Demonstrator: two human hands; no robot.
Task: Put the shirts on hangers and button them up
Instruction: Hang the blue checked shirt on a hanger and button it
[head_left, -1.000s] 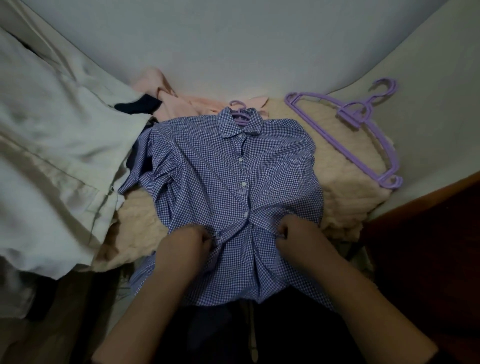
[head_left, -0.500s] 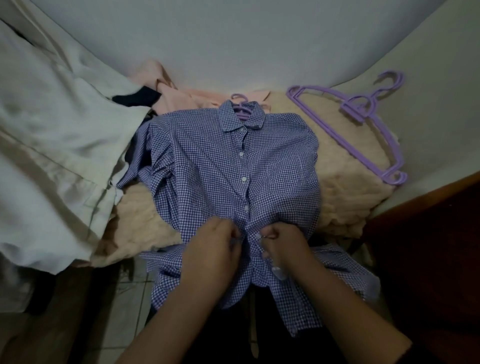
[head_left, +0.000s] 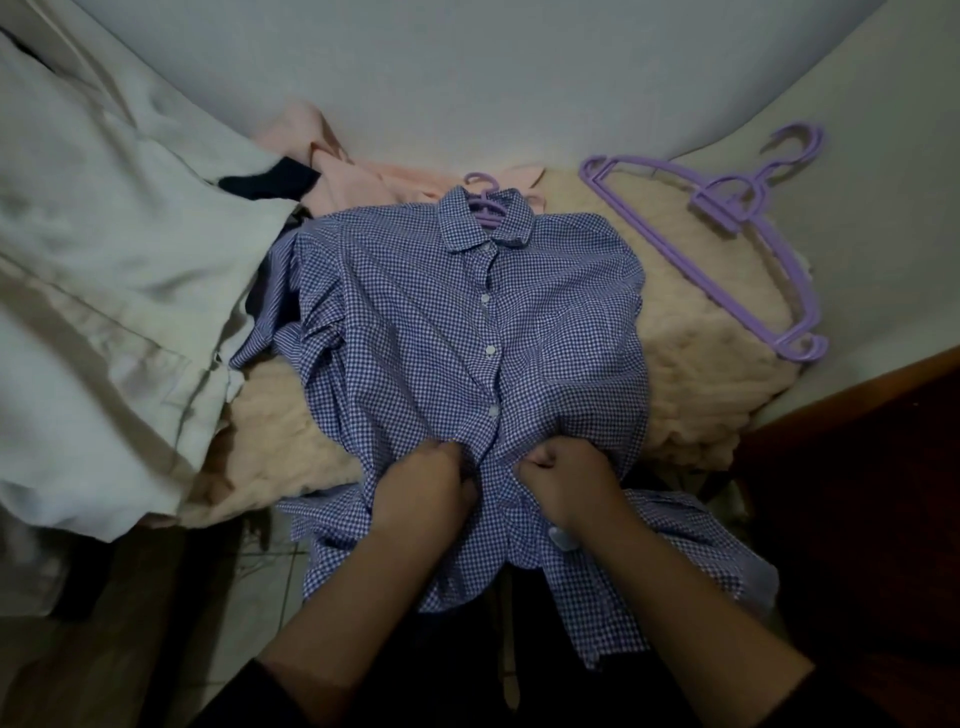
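A blue-and-white checked shirt (head_left: 415, 332) lies face up on a cream fleece blanket (head_left: 701, 374), with a purple hanger (head_left: 485, 208) showing at its collar. Several white buttons down the upper placket are fastened. My left hand (head_left: 423, 488) and my right hand (head_left: 563, 475) sit side by side at the lower placket, each pinching one edge of the shirt front. The lower hem spreads open below my wrists. What lies between my fingertips is hidden.
Spare purple hangers (head_left: 727, 223) lie stacked at the right on the blanket. A pale grey-white garment (head_left: 104, 291) covers the left side. A pink garment (head_left: 374, 176) and something dark (head_left: 267, 184) lie behind the shirt. Dark wooden furniture (head_left: 857, 467) stands at the right. Tiled floor (head_left: 260, 597) shows below.
My hands came together from apart onto the lower placket. The shirt's bottom flaps have spread open below my wrists. The view shifted slightly.
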